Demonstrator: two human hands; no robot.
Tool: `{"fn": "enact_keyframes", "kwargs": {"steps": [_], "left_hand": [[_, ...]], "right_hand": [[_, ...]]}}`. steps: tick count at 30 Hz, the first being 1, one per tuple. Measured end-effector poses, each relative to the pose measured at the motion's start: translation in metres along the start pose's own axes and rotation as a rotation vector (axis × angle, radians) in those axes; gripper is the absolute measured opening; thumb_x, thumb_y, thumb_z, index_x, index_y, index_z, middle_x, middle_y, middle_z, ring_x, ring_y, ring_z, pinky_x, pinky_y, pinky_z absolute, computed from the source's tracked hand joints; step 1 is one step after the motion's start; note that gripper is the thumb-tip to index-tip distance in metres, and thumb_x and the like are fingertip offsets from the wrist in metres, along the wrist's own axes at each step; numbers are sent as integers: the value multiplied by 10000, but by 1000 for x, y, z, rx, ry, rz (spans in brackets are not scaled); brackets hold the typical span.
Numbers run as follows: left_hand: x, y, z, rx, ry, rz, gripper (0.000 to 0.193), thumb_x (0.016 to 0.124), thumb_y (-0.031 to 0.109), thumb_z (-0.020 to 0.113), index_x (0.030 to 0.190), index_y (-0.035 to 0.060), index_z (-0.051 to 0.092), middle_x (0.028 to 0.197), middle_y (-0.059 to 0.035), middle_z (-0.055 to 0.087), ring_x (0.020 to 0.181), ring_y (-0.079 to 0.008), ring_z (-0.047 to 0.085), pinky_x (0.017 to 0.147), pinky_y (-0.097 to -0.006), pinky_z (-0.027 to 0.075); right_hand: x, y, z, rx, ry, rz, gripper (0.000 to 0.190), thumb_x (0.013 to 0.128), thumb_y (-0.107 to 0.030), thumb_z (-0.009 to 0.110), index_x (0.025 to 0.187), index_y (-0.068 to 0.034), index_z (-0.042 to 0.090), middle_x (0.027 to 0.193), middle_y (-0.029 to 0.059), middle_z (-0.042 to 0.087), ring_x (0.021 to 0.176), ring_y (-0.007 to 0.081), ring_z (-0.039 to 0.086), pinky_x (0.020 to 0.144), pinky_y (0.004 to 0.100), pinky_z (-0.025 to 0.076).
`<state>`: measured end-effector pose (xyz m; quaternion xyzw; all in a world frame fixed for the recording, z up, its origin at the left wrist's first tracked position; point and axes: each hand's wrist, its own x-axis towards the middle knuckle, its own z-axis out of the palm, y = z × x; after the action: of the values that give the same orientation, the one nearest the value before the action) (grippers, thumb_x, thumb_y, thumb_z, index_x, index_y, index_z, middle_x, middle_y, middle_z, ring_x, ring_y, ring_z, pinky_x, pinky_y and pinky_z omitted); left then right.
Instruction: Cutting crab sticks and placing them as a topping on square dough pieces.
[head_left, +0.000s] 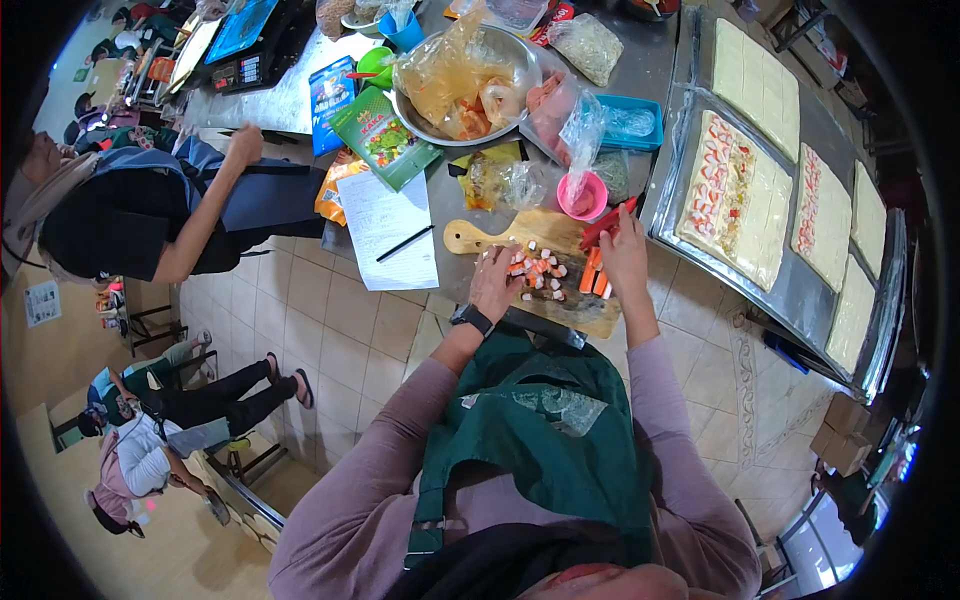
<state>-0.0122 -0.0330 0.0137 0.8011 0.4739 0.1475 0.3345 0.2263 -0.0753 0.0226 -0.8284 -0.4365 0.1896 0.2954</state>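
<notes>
My left hand (495, 285) rests at the left side of the wooden cutting board (517, 225), fingers apart beside chopped pieces of crab stick (544, 270). At the board's right end, my right hand (624, 247) has its fingers on a red tool (600, 227), seemingly a knife; its full shape is partly hidden. Several whole crab sticks (591, 274) lie under that tool, close to my right palm. Just beyond the board stand a pink cup (582, 196) lined with a plastic bag and an open yellow food packet (484, 180).
A steel bowl (529, 97) holds bagged food at the back. Left of the board lie a written sheet (375, 255), a black pen (405, 244) and a green packet (382, 139). Trays of dough sheets (754, 262) stand right. A co-worker (112, 210) is at the left.
</notes>
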Motion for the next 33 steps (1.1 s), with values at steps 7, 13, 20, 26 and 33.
{"fn": "enact_keyframes", "kwargs": {"steps": [7, 13, 20, 26, 33], "left_hand": [[1, 1, 3, -30, 31, -35, 435, 714, 38, 732, 1114, 79, 567, 1059, -175, 530, 993, -400, 534, 850, -453, 455], [11, -10, 12, -55, -2, 70, 348, 716, 40, 719, 1021, 73, 554, 1007, -167, 572, 969, -395, 553, 818, -464, 463], [16, -34, 5, 101, -57, 286, 248, 749, 90, 680, 967, 64, 563, 970, -166, 593, 934, -374, 578, 757, -463, 485], [28, -46, 0, -35, -123, 311, 185, 764, 46, 629, 938, 56, 564, 906, -136, 613, 835, -327, 604, 743, -431, 495], [55, -74, -21, -1223, -521, -458, 135, 865, 152, 614, 967, 74, 571, 866, -48, 615, 764, -165, 607, 688, -302, 520]], "right_hand": [[-68, -31, 15, -43, -287, -374, 583, 798, -115, 683, 1342, -77, 477, 1194, 135, 531, 1110, 331, 506, 934, 409, 451], [-75, -44, 41, -357, -236, -512, 662, 732, -204, 731, 1332, -101, 472, 1224, 94, 500, 1161, 281, 486, 906, 405, 472], [-87, -54, 54, -306, -163, -454, 640, 735, -192, 713, 1327, -122, 482, 1238, 142, 501, 1151, 322, 491, 912, 414, 467], [-121, -49, 36, -178, -57, -334, 614, 761, -145, 693, 1341, -147, 493, 1225, 158, 512, 1120, 355, 504, 951, 426, 445], [-165, -64, -12, 79, 119, 26, 486, 777, -88, 654, 1255, -134, 581, 1122, 143, 569, 1032, 324, 593, 864, 379, 511]]}}
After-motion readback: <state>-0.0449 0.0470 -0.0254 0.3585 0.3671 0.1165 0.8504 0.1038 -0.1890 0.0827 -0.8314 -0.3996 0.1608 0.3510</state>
